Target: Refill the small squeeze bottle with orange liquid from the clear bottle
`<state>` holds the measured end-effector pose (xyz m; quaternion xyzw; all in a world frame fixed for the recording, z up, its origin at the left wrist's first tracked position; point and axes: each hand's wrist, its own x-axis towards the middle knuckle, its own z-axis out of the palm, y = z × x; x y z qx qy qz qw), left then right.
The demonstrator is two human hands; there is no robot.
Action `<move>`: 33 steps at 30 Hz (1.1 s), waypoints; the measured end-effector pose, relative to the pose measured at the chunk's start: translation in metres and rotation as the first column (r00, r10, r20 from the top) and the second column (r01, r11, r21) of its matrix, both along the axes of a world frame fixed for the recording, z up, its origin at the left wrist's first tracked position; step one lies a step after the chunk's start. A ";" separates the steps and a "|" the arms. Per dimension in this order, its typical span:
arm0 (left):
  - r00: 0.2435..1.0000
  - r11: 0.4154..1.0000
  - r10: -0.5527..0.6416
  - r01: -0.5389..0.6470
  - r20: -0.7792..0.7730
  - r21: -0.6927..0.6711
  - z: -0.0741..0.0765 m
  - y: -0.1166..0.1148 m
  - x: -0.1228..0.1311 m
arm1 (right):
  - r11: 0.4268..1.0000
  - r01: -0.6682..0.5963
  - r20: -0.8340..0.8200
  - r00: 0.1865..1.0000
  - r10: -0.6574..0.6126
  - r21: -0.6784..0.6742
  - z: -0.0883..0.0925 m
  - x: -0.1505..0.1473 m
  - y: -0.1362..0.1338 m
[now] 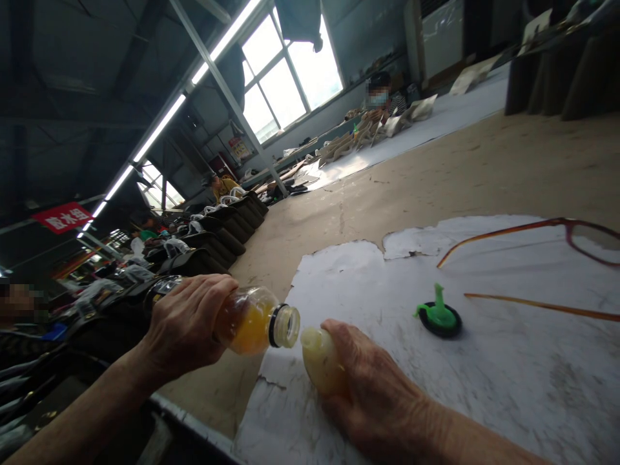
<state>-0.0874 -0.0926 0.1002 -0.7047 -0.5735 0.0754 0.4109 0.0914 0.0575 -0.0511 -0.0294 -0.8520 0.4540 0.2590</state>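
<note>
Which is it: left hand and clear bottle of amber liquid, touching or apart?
Touching. Head view: the left hand wraps around the clear bottle behind its neck.

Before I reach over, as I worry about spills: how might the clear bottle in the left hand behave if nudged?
The clear bottle would likely spill: its mouth is uncapped and points toward the pale bottle. Its amber liquid would probably slosh, shifting the weight. Its rounded body suggests rolling if laid down.
</note>
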 end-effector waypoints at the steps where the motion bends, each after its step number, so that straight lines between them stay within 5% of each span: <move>1: 1.000 1.000 -0.003 0.003 -0.003 0.003 0.000 0.000 0.000 | 1.000 -0.002 0.001 1.000 0.002 -0.001 0.000 0.000 0.000; 33: 1.000 1.000 -0.005 0.006 -0.028 0.029 0.000 0.005 0.000 | 0.999 -0.026 0.049 0.998 0.027 -0.031 0.006 0.001 0.001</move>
